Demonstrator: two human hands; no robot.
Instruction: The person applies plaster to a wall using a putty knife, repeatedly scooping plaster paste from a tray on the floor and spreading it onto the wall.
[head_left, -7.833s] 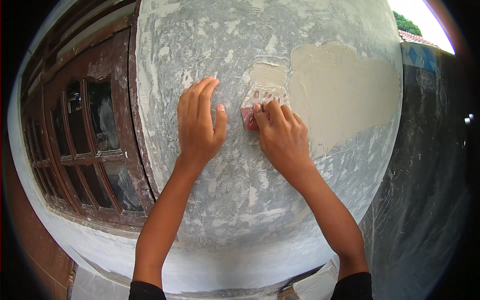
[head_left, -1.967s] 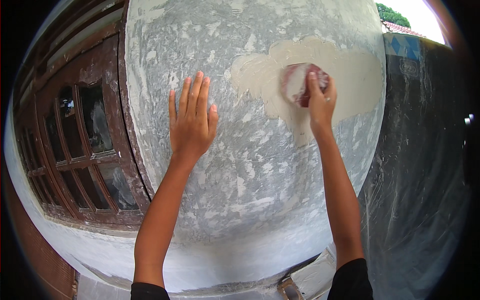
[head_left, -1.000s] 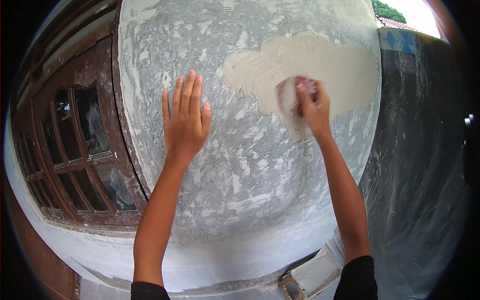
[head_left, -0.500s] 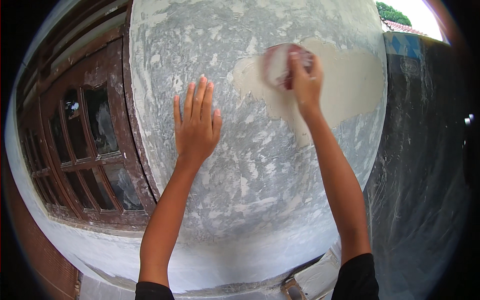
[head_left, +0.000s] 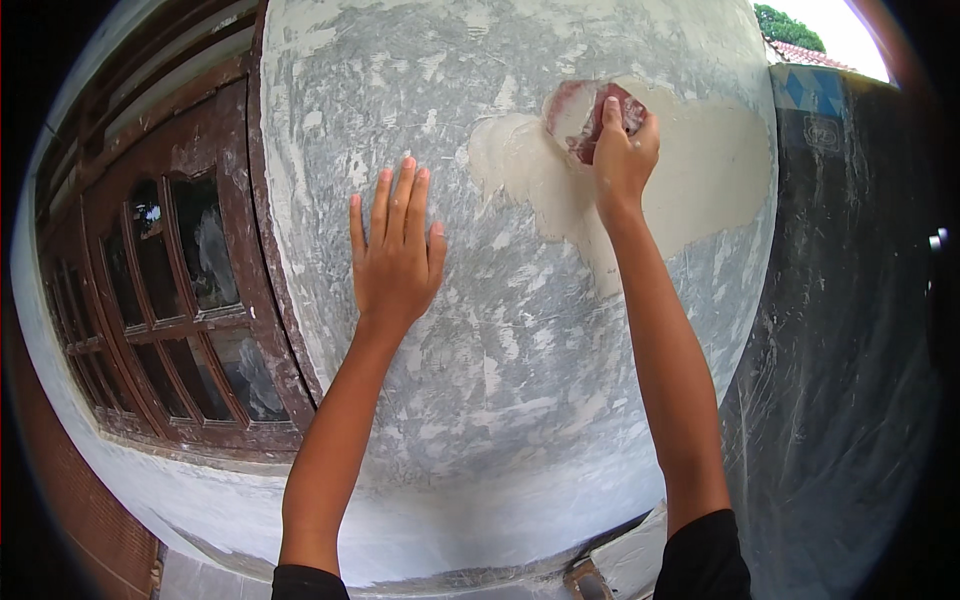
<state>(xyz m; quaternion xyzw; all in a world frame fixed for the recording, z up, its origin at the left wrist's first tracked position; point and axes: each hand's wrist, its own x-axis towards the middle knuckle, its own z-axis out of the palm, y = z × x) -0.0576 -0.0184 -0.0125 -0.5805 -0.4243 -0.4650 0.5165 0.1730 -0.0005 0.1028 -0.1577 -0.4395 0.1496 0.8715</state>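
My right hand (head_left: 622, 150) is raised high on the grey, scraped wall (head_left: 500, 330) and grips a small red scraper (head_left: 580, 112) smeared with pale filler. The scraper's blade lies flat on the upper left part of a beige filler patch (head_left: 700, 170). My left hand (head_left: 396, 250) rests flat on the bare wall, fingers spread and pointing up, a little left of and below the patch. It holds nothing.
A brown wooden window frame with small glass panes (head_left: 180, 280) runs down the left side of the wall. Dark plastic sheeting (head_left: 850, 350) covers the surface on the right. A filler-smeared board (head_left: 625, 565) lies at the foot of the wall.
My right hand has swept the scraper up from the lower middle of the patch to its top, then slightly right. The patch has grown leftward since the earliest frame. My left hand stays flat on the wall.
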